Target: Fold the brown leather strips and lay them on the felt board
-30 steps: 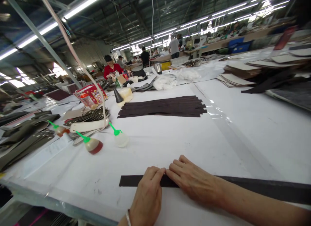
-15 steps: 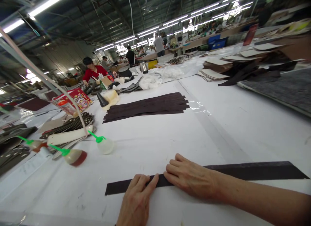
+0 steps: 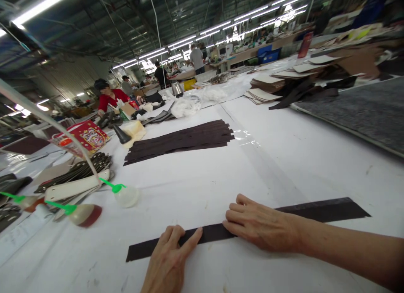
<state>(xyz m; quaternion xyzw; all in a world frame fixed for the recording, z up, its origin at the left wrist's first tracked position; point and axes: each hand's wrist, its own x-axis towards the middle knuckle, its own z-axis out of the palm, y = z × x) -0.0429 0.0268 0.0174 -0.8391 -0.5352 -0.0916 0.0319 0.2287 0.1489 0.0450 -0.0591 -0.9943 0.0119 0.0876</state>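
A long dark brown strip (image 3: pixel 213 234), leather-like, lies across the white table in front of me. Its left part looks narrower than its right part, where a lighter band runs along the far edge. My left hand (image 3: pixel 168 253) rests on the strip near its left end, thumb and fingers apart and pressing down. Over the middle of the strip my right hand (image 3: pixel 259 225) has its fingers curled together, thumb side against the strip; the fingertips are partly hidden. Farther back lies a flat stack of similar dark strips (image 3: pixel 179 139).
Squeeze bottles with green spouts stand at left, one clear (image 3: pixel 126 196) and one with reddish liquid (image 3: pixel 85 214). Behind them are a white strap (image 3: pixel 75 186) and a red bag (image 3: pixel 85 137). A grey felt-like board (image 3: pixel 353 108) lies at right. A person in red (image 3: pixel 113 97) works farther back.
My hands have moved apart a little, the right one sliding rightward along the strip, baring more of it between them. The view has shifted, and the strip now slants more.
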